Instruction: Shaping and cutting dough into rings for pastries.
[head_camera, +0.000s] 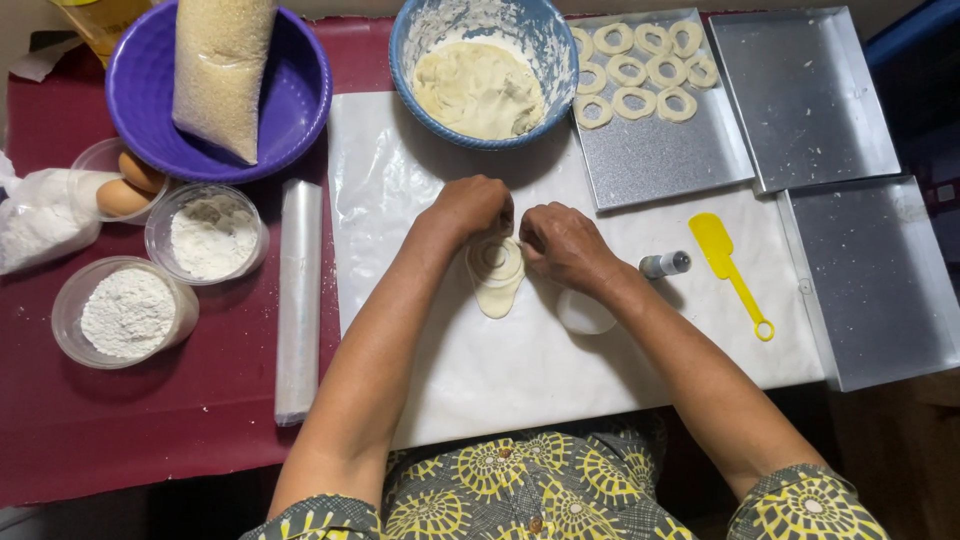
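Observation:
A flattened piece of pale dough (496, 282) lies on a white sheet (450, 340), with ring shapes pressed into its top. My left hand (472, 207) pinches at the dough's upper left edge. My right hand (560, 243) pinches at its upper right edge. Both sets of fingertips touch the dough. A small round white lid (585, 314) sits just under my right wrist. A blue bowl (555, 45) of dough stands right behind my hands.
A metal tray (660, 160) holds several dough rings at the back. Two more metal trays (805, 90) lie at the right. A yellow scraper (728, 265) and small grey cylinder (665, 264) lie right. At left are a plastic roll (298, 300), flour containers (128, 312), eggs (125, 195) and a purple bowl (300, 100).

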